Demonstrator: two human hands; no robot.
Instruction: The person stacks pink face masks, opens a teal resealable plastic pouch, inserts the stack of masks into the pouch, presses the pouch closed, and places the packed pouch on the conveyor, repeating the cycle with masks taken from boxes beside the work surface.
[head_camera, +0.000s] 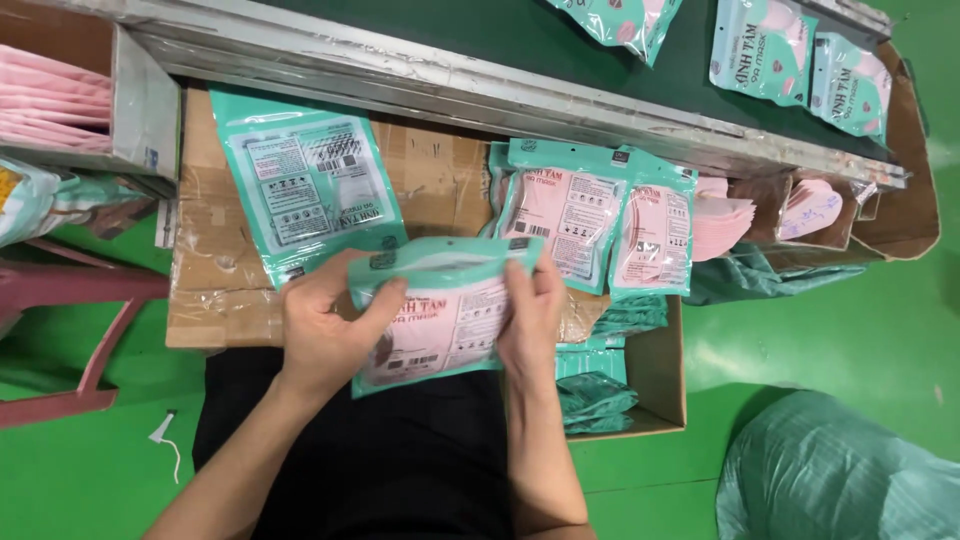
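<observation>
middle of the frame: teal mask pouch with pink masks inside, pinched by left hand and right hand, fingers closed on both sides. top looks puffed open, so maybe slipping or masks sliding onto green floor.

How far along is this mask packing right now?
Done: filled teal pouches lie on the green belt, and two more stand by the cardboard box. In hand: the left hand and right hand hold a pouch with pink masks inside, fingers at its top edge. Left: loose pink masks to the right and empty pouches in the box.
</observation>
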